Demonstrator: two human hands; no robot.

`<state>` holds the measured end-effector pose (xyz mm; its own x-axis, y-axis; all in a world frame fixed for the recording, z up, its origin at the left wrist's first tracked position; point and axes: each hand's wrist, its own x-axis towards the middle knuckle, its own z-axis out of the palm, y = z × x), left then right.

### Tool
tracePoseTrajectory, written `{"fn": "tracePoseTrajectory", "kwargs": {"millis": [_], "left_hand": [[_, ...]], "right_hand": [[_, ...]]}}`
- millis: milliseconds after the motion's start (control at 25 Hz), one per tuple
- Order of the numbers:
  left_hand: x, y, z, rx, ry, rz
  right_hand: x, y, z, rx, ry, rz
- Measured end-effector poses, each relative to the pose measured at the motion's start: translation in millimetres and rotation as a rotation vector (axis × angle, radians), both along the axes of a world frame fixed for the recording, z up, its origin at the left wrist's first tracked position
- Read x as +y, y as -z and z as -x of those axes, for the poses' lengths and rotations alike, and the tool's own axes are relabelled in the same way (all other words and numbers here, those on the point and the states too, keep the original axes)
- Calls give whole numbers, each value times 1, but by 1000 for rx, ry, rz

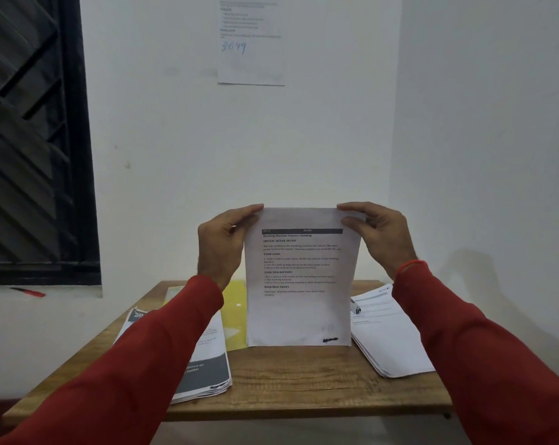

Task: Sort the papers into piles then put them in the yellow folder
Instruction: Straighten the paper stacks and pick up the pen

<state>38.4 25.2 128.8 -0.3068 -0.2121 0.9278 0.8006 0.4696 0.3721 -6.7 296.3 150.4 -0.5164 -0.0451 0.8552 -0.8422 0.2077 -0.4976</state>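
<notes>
left hand [222,244] – pinches sheaf of papers [299,284] top-left | right hand [379,234] – pinches top-right | upright on table [291,380]

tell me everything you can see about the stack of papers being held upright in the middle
The held stack of papers is white printed sheets, upright in portrait, its bottom edge resting on the wooden table in front of the yellow folder. The front page has a dark header bar, bold black headings with short text lines, a blank lower half and a black scribble near the bottom right. The left hand pinches its top left corner and the right hand its top right corner. How many sheets it holds cannot be told.
</notes>
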Motion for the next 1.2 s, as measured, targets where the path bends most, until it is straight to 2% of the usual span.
{"fn": "tracePoseTrajectory", "kwargs": {"millis": [400, 560, 680, 840, 1080, 1200], "left_hand": [[-8, -54, -12, -257, 288, -134], [-19, -57, 6, -447, 392, -187], [-24, -23, 35, -645, 382, -277], [-28, 49, 77, -828, 353, -384], [-35, 130, 107, -889, 245, -380], [-37, 142, 113, -873, 238, -353]], "right_hand": [[14, -45, -11, -146, -223, 92], [16, -45, 6, -424, -327, 107], [9, -16, 36, -642, -288, 83], [-3, 45, 77, -815, -208, 89], [-12, 140, 111, -863, -120, 81], [-13, 154, 118, -822, -81, 55]]}}
